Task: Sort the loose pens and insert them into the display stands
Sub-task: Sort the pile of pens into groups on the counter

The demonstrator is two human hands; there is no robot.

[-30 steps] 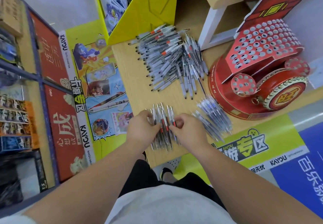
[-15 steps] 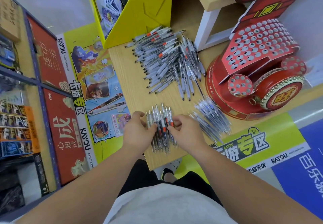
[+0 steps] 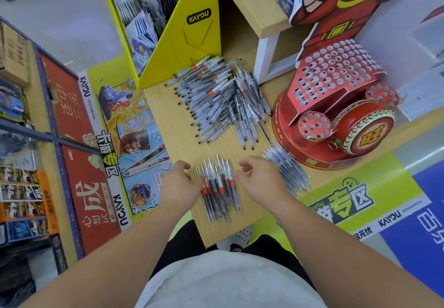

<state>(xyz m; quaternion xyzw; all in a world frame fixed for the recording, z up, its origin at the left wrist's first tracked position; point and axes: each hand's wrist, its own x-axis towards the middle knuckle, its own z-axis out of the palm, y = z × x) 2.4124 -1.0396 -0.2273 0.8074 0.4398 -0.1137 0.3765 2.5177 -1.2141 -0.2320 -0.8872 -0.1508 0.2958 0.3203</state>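
Between the left fingers (image 3: pixel 183 164) and right fingers (image 3: pixel 245 164), the row of pens (image 3: pixel 219 187) is clear with red bands and dark cores. Beyond the fingers, the pen pile (image 3: pixel 216 101) is grey-white, flecked with a few red bands. The tabletop (image 3: pixel 173 134) is pale wood grain. Far right of the fingers, the display stand (image 3: pixel 334 77) is red, dotted with white-ringed holes.

The tabletop (image 3: pixel 177 125) is pale wood with a fine straight grain, matt and smooth. The pens (image 3: pixel 216 105) are clear, glossy plastic with frosted white sleeves. The display stand (image 3: pixel 336 84) is red printed cardboard with a slight sheen. The yellow box (image 3: pixel 187 48) is smooth card. The shirt (image 3: pixel 228 283) is plain grey cloth
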